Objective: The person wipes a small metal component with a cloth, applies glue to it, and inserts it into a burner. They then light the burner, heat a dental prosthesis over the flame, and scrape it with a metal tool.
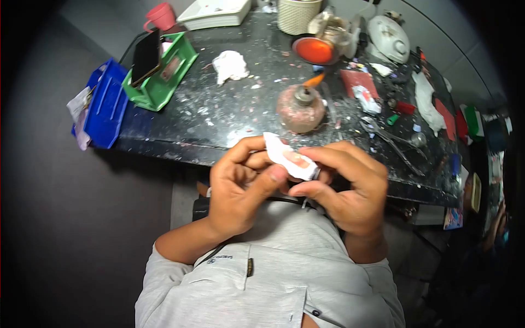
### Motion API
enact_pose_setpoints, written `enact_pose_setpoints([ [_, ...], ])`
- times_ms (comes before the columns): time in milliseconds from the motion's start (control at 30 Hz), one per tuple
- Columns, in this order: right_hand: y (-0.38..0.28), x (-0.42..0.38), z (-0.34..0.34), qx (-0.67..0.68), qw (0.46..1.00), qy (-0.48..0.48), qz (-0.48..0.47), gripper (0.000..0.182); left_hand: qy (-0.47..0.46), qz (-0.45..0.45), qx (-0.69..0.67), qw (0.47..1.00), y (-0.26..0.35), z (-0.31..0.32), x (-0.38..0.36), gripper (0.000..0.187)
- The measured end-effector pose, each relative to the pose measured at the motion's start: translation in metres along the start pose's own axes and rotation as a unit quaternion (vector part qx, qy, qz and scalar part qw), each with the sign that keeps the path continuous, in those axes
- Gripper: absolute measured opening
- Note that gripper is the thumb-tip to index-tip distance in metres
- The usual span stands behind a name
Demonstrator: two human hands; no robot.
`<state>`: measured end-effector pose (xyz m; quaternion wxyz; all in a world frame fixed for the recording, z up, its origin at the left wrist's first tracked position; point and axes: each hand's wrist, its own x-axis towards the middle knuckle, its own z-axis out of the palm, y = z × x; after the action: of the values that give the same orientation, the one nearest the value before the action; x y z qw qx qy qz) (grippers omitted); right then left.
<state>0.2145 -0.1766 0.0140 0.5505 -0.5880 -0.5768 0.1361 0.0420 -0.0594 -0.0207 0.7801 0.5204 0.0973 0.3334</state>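
In front of my chest, both hands hold a crumpled white tissue or cloth (277, 151). A pinkish patch (296, 159) shows on it, and a small dark edge sticks out at its right end; what lies inside is hidden. My left hand (238, 188) pinches the tissue from the left between thumb and fingers. From the right, my right hand (353, 186) closes thumb and fingers on its other end. Just beyond the hands stands a round glass spirit lamp (301, 112) with pinkish contents and an orange flame (314, 80) leaning right.
Pliers (391, 142) lie to the right, near red sheets (359, 83) and scraps. A bowl with orange-red inside (314, 50) sits behind the lamp. A crumpled white cloth (230, 66), a green bin (175, 71) holding a phone (146, 57), and a blue bin (109, 104) are left.
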Motion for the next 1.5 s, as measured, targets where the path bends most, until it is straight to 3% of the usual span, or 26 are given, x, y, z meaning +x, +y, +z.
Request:
enact_pose_setpoints([
  [200,0.006,-0.015,-0.031,-0.094,0.995,-0.033,0.003,0.058,0.087,-0.014,0.038,0.995,0.006,-0.006,0.012,0.052],
  [267,0.013,-0.024,-0.049,-0.161,0.987,0.001,0.013,0.048,0.086,-0.012,0.030,0.996,0.003,-0.014,0.015,0.054],
  [367,0.004,-0.035,-0.064,-0.219,0.969,0.001,0.111,0.038,0.096,-0.020,0.004,0.995,0.004,-0.018,0.018,0.055],
  [500,-0.008,-0.043,-0.026,-0.242,0.956,-0.146,0.078,0.044,0.071,-0.036,-0.015,0.997,0.006,-0.018,0.016,0.053],
  [533,-0.006,-0.044,-0.019,-0.243,0.956,-0.146,0.076,0.044,0.071,-0.034,-0.016,0.997,0.007,-0.018,0.014,0.053],
  [633,0.010,-0.047,-0.005,-0.236,0.968,-0.083,0.030,0.030,0.060,-0.036,0.000,0.998,0.012,-0.015,0.011,0.052],
  [867,0.008,-0.041,-0.016,-0.170,0.984,-0.006,-0.043,0.024,0.047,-0.025,-0.001,0.999,0.012,-0.017,0.011,0.051],
  [933,0.008,-0.040,-0.028,-0.210,0.965,0.105,-0.117,0.025,0.047,-0.030,0.000,0.998,0.011,-0.017,0.011,0.051],
  [1000,0.004,-0.046,-0.034,-0.169,0.959,0.217,-0.063,0.014,0.051,-0.031,0.021,0.998,0.011,-0.015,0.011,0.055],
  [1100,0.002,-0.053,-0.044,0.018,0.949,0.310,-0.051,0.010,0.065,-0.034,0.023,0.997,0.011,-0.016,0.010,0.056],
  [1333,0.007,-0.056,-0.037,0.052,0.949,0.301,0.079,0.013,0.066,-0.044,0.028,0.996,0.011,-0.011,0.010,0.056],
  [1500,0.011,-0.056,-0.037,0.056,0.940,0.333,0.037,0.011,0.086,-0.035,0.040,0.995,0.012,-0.009,0.011,0.056],
])
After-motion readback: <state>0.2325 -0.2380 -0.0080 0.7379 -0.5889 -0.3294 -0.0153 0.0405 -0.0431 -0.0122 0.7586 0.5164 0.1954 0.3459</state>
